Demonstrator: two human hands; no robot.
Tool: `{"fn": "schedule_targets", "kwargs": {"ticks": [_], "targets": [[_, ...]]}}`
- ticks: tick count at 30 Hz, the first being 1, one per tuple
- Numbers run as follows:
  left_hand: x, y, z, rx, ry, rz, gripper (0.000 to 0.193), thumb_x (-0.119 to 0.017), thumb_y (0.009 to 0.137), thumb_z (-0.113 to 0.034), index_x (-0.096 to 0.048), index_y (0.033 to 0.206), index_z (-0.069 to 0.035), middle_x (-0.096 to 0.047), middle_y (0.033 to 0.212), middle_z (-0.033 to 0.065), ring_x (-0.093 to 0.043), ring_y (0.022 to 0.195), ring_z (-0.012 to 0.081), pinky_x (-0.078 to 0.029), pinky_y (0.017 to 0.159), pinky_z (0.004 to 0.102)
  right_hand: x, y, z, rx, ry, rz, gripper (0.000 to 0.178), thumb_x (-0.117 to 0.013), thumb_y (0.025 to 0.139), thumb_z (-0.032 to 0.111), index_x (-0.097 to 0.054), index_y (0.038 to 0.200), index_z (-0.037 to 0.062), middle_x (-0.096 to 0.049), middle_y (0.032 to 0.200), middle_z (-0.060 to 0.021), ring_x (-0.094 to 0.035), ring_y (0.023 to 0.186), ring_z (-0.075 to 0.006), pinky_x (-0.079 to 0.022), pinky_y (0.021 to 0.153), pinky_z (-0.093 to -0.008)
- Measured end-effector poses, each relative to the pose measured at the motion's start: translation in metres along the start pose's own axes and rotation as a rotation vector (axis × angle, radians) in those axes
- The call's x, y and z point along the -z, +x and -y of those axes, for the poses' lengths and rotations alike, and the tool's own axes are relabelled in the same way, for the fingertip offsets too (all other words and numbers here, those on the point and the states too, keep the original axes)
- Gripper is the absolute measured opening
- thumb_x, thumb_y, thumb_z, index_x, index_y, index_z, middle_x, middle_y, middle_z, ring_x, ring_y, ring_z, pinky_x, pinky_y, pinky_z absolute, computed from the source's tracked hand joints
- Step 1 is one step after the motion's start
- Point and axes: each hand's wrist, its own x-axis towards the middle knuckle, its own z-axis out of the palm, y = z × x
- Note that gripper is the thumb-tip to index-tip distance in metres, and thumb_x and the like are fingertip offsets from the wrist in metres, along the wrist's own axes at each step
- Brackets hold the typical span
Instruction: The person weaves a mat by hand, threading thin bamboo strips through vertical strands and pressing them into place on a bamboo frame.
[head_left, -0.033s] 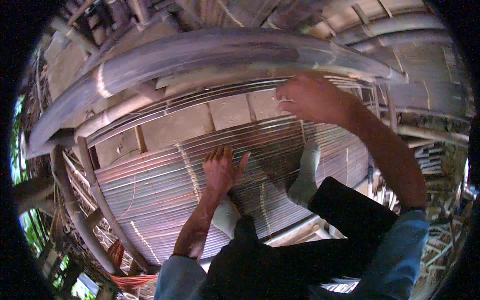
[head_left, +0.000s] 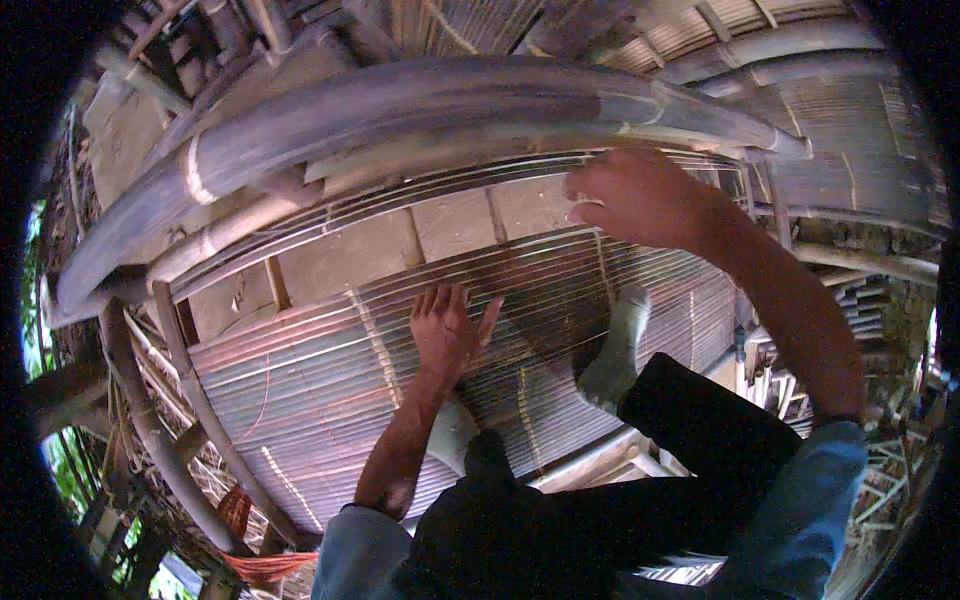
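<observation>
My left hand rests with its fingers spread on a platform of thin bamboo slats, tied across with pale bindings. Farther off and to the right, my right hand hangs over the platform's far edge with its fingers curled and the thumb close to them. Whatever may be between those fingers is too small to make out. My two feet in light socks stand on the slats; the right sock is to the right of my left hand, the left sock just below it.
A thick bamboo pole runs across beyond the platform, above a pale bare strip crossed by short battens. Wooden posts frame the left side, with orange netting low down. Stacked sticks and another slatted surface lie right.
The two frames are almost alike. My right hand has shifted slightly to the right in view; the left hand keeps its spread pose on the slats.
</observation>
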Motion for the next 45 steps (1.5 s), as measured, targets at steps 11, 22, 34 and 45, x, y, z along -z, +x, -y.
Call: {"fn": "schedule_targets", "kwargs": {"ticks": [11,22,34,45], "targets": [[-0.038,0.023,-0.036,0.187,0.202,-0.005,0.062,-0.072,0.082,-0.048,-0.056,0.121,-0.002,-0.053,0.118,0.0207,-0.048,0.113,0.0382,-0.034,0.094,0.0586,-0.070,-0.057,-0.078,-0.068,0.093,0.158,0.025,-0.060,0.090,0.026,-0.066,0.102,0.0058,-0.068,0.098,-0.0166,-0.065,0.096,-0.0343,-0.051,0.085,-0.0472],[-0.050,0.009,-0.054,0.036,0.268,-0.102,0.018,-0.064,0.080,-0.006,-0.064,0.098,-0.005,-0.059,0.103,0.0117,-0.054,0.103,0.0338,-0.042,0.089,0.0490,-0.228,0.029,-0.103,0.059,0.718,-0.174,0.029,-0.060,0.095,0.034,-0.071,0.103,0.0075,-0.072,0.095,-0.0153,-0.069,0.088,-0.0320,-0.054,0.079,-0.0414],[0.097,0.022,-0.100,1.194,-0.274,0.389,0.025,-0.059,0.098,-0.025,-0.071,0.104,-0.005,-0.071,0.092,0.0032,-0.065,0.084,0.0129,-0.052,0.071,0.0274,-0.252,0.041,-0.110,0.083,0.904,-0.196,0.026,-0.069,0.090,0.032,-0.075,0.096,0.0073,-0.071,0.083,-0.0156,-0.070,0.077,-0.0312,-0.053,0.070,-0.0387],[0.224,-0.002,-0.086,0.762,-0.322,-0.535,0.016,-0.051,0.098,-0.015,-0.060,0.097,-0.002,-0.061,0.091,0.0083,-0.046,0.064,0.0121,-0.042,0.066,0.0275,-0.252,0.091,-0.109,0.236,1.112,0.007,0.041,-0.062,0.096,0.027,-0.058,0.127,0.0004,-0.072,0.106,-0.0138,-0.069,0.098,-0.0214,-0.053,0.087,-0.0336]]}}
